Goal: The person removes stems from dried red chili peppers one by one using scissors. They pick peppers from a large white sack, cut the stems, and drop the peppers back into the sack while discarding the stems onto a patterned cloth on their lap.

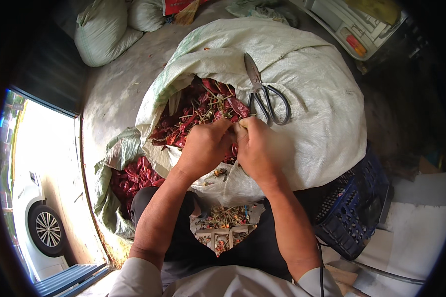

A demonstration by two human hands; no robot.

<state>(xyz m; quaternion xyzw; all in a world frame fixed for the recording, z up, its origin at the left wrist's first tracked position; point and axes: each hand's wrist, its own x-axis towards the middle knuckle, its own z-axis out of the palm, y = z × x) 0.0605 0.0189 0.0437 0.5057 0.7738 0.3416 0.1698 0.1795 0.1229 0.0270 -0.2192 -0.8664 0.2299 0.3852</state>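
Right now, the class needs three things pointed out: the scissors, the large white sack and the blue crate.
Scissors [256, 84], head view: metal blades near the pivot.
Large white sack [322, 96], head view: fabric, right side.
Blue crate [338, 212], head view: lattice side.

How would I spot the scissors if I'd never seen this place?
Find the big white woven sack in the middle of the picture. Its opening shows dried red peppers; just right of that, beyond the right hand, lie the scissors. Their dark pointed blades and looped black handles stand out against the pale weave.
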